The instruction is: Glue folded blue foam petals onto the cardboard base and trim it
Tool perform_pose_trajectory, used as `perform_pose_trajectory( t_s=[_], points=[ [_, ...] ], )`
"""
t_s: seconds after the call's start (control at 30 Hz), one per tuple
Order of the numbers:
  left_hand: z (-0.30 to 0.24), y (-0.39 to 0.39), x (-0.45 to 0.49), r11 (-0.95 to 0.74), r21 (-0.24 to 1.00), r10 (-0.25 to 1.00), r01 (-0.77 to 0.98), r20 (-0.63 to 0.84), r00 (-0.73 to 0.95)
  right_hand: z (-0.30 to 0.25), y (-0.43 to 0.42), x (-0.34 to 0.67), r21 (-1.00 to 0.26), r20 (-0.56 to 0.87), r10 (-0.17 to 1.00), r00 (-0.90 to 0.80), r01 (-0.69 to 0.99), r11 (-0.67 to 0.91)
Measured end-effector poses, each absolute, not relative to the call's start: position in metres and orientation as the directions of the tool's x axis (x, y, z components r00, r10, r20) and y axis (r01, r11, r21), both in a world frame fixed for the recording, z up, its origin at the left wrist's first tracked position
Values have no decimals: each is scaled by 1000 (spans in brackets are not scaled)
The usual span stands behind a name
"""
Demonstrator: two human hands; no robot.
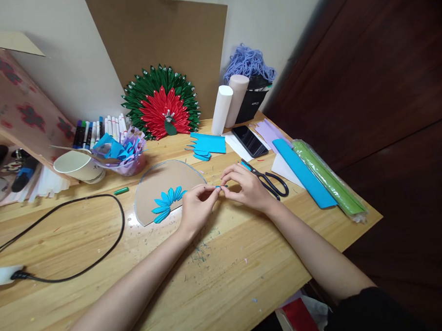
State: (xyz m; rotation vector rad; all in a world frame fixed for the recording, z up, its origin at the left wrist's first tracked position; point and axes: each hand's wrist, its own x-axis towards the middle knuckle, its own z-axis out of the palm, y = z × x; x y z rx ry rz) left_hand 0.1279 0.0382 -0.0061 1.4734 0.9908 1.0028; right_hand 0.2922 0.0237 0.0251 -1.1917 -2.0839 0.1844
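Note:
Both hands meet over the middle of the table, pinching a small blue paper piece [222, 187] that mostly hides behind the fingertips. My left hand [198, 205] grips its left end with thumb and forefinger. From the other side, my right hand [247, 186] pinches it, the other fingers curled above. Just left lies a cardboard semicircle [145, 193] bearing a fan of blue paper petals [164, 203], partly covered by my left hand. Black-handled scissors [266, 180] rest open beside my right hand. Blue paper with a cut, fringed edge [212, 142] lies behind the hands.
Behind stands a red and green peacock-like craft [163, 104]. A phone [249, 141], white cylinders [222, 109] and rolled green paper [327, 180] are to the right. At left are a paper cup [78, 167], a scrap-filled bowl [127, 164] and a looped black cable [123, 218].

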Motion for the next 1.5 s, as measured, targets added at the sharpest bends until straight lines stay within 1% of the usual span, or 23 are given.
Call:
perform_pose_trajectory(
  t_s=[0.23, 0.53, 0.73, 0.83, 0.93, 1.07, 1.2, 1.3, 1.37, 1.4, 1.43, 1.5],
  points=[
    [-8, 38, 128, -146, 985, 940, 91, 109, 323, 27, 23, 293, -480, 499, 803, -326, 668, 569],
    [-8, 38, 127, -216, 971, 920, 105, 166, 354, 23, 23, 294, -408, 518, 775, -363, 691, 596],
    [-9, 37, 126, -218, 968, 919, 127, 160, 361, 21, 24, 295, -369, 534, 755, -381, 698, 613],
    [-9, 38, 126, -184, 977, 923, 109, 134, 360, 21, 24, 295, -357, 540, 750, -382, 703, 615],
    [-8, 39, 127, -114, 992, 925, 58, 84, 371, 22, 24, 295, -303, 559, 723, -405, 713, 633],
    [-5, 41, 128, -24, 1000, 919, -9, 26, 393, 26, 22, 293, -168, 585, 663, -468, 729, 664],
    [-2, 43, 127, -10, 999, 918, -37, 24, 397, 31, 18, 289, -62, 544, 645, -537, 741, 669],
    [-1, 45, 126, 7, 998, 922, -58, 16, 387, 32, 17, 287, -20, 521, 644, -560, 746, 666],
    [-1, 45, 126, 17, 998, 926, -64, 8, 378, 32, 17, 286, -35, 525, 644, -556, 742, 670],
    [-1, 45, 127, 23, 998, 927, -66, 3, 374, 32, 17, 286, -66, 537, 648, -540, 739, 670],
    [-1, 45, 127, 30, 997, 929, -67, -3, 370, 32, 17, 286, -117, 555, 659, -508, 737, 666],
    [-1, 45, 127, 29, 998, 935, -61, -5, 354, 34, 17, 287, -266, 580, 712, -395, 735, 624]
  ],
)
